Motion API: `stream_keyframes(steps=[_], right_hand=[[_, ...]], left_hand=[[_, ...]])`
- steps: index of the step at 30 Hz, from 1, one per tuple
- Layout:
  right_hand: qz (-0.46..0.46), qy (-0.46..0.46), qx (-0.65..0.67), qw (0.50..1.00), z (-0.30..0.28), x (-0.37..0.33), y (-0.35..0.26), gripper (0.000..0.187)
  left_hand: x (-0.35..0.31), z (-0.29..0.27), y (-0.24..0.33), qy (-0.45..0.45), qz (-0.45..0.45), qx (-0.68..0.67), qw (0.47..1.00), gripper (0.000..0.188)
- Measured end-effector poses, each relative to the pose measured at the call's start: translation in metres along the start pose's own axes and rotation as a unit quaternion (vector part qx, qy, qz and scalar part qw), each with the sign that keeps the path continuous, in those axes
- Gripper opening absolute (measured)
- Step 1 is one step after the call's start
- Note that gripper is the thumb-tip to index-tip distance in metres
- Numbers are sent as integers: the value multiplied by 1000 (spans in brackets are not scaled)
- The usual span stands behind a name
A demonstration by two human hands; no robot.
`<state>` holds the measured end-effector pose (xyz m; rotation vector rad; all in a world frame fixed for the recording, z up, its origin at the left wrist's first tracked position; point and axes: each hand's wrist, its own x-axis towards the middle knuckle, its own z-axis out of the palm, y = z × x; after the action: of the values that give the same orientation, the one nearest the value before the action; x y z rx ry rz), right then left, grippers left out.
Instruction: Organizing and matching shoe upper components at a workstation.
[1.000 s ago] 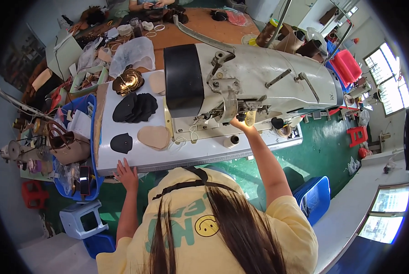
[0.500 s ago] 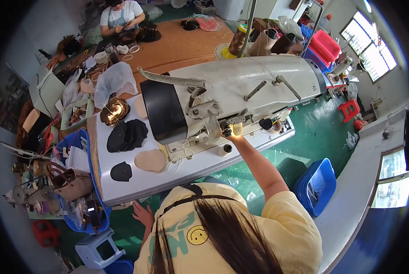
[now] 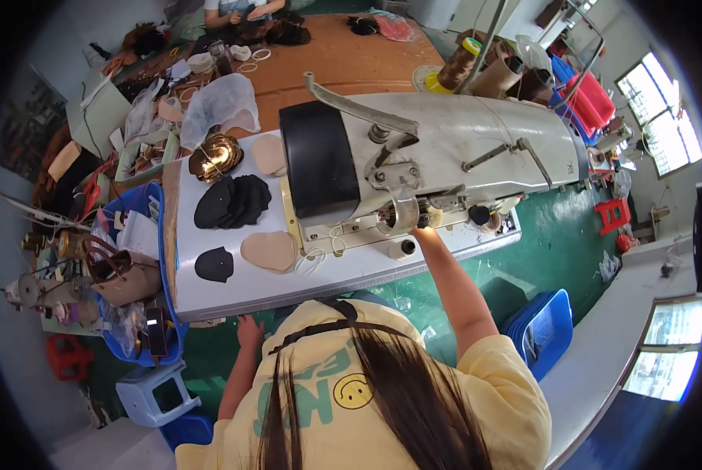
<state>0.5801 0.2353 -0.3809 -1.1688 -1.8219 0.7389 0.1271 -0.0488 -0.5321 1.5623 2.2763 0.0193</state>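
Note:
My right hand (image 3: pixel 424 232) reaches in at the needle area of a large cream and black sewing machine (image 3: pixel 445 137), under a lit lamp. Its fingers are hidden behind the machine head, so what they touch or hold does not show. My left hand (image 3: pixel 249 330) is low at the front edge of the white table (image 3: pixel 233 294), fingers apart with their tips partly out of sight; I see nothing in it. Left of the machine lie a stack of black cut pieces (image 3: pixel 237 201), a single black piece (image 3: pixel 214 265), a beige oval piece (image 3: pixel 268 251) and a shiny gold-brown stack (image 3: pixel 217 157).
A small dark thread spool (image 3: pixel 403 248) stands near my right wrist. Large thread cones (image 3: pixel 499 77) stand behind the machine. A blue tub (image 3: pixel 180 337) with a handbag (image 3: pixel 124 274) is at the left, stacked blue baskets (image 3: pixel 550 329) at the right. Across the brown table (image 3: pixel 351 59) a person works.
The view has shifted, so the machine and table sit farther right and higher. My left hand has come up to the table's front edge. My right hand stays at the needle area.

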Motion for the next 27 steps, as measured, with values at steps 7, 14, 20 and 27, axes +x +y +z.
stream_keyframes(steps=[7, 14, 20, 27], right_hand=[[129, 26, 287, 949, 27, -30, 183, 24], [70, -50, 333, 939, -1, -2, 105, 23], [191, 38, 279, 940, -11, -7, 73, 21], [301, 46, 265, 915, 0, 8, -49, 23]], left_hand=[[-3, 13, 4, -3, 3, -51, 999, 56], [-18, 63, -16, -202, -90, -167, 961, 49], [-20, 59, -10, -216, -125, -166, 954, 50], [-14, 66, -4, -206, -188, -237, 931, 48]])
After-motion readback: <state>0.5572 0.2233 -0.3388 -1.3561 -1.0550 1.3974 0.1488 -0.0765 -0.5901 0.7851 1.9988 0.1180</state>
